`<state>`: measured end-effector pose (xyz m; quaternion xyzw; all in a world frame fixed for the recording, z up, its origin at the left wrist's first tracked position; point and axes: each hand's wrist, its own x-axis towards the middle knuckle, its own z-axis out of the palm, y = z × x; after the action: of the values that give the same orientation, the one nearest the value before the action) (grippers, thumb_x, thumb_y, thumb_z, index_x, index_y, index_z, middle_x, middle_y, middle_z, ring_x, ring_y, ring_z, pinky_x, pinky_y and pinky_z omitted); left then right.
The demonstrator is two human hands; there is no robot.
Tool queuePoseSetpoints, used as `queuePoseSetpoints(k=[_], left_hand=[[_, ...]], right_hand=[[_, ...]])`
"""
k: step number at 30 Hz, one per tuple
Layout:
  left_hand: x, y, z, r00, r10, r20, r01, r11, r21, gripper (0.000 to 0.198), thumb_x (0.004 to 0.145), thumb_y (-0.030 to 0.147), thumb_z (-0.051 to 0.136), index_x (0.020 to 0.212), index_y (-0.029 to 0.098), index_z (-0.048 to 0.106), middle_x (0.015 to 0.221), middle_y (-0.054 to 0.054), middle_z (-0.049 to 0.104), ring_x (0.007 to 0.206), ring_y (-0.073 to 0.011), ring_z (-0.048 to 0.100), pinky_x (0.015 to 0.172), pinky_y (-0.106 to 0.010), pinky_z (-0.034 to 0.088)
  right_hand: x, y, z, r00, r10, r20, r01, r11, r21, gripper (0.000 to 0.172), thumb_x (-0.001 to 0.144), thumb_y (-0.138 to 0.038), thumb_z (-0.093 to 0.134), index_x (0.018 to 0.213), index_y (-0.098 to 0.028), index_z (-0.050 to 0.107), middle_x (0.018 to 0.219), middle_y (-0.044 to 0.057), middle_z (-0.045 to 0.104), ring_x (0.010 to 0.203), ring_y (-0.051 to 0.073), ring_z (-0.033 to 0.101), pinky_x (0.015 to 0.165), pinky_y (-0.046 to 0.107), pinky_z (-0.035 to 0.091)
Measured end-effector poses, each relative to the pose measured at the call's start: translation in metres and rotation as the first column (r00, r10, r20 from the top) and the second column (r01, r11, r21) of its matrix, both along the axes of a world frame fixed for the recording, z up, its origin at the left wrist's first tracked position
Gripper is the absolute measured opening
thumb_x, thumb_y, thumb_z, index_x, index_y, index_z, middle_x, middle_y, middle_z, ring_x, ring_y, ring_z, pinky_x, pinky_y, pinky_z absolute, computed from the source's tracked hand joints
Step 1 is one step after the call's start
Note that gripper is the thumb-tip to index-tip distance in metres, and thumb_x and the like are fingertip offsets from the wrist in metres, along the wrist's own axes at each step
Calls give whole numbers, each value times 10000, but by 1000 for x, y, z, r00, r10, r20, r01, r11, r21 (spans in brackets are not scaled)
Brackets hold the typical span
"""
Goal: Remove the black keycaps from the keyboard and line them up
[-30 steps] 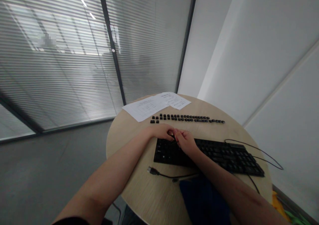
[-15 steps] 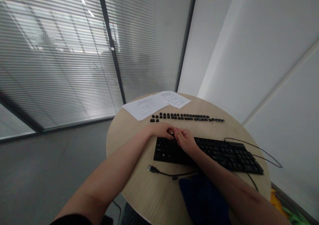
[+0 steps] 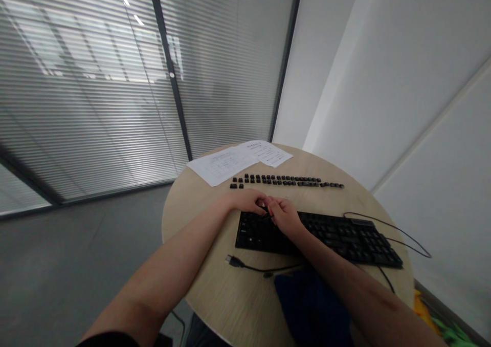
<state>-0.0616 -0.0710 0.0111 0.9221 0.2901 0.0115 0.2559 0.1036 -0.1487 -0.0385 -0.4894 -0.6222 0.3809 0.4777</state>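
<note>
My left hand and right hand meet fingertip to fingertip over the far left edge of the black keyboard, fingers curled and pinched close together — whether they grip anything between them I cannot tell. Just beyond my hands a row of loose keycaps lies on the round bench, with paper sheets farther out to the left. Nearer me, below my hands, trails the USB cable.
</note>
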Motion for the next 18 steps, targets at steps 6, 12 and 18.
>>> queuePoseSetpoints(k=[6,12,18], left_hand=[[-1,3,-4,1000,-10,22,11,1000,-14,304,797,370,698,1050,203,696,851,24,663,731,-127,558,680,-221,399],[-6,8,-6,999,-30,30,32,997,-67,361,797,401,703,1091,192,683,848,21,643,739,-122,545,680,-216,395],[-11,12,-4,998,-52,40,58,983,-173,452,754,431,739,1127,184,675,857,18,620,764,-134,544,700,-235,399]], right_hand=[[0,0,-2,1000,-24,2,24,1000,9,577,889,-678,394,537,-223,431,383,-44,365,361,101,347,403,247,256],[-1,-4,5,998,-53,21,53,998,15,609,887,-708,378,515,-228,418,376,-32,389,358,109,368,405,251,272],[-2,-3,4,998,-64,-9,64,998,0,618,873,-732,388,515,-229,411,382,-34,392,359,106,365,395,247,270]])
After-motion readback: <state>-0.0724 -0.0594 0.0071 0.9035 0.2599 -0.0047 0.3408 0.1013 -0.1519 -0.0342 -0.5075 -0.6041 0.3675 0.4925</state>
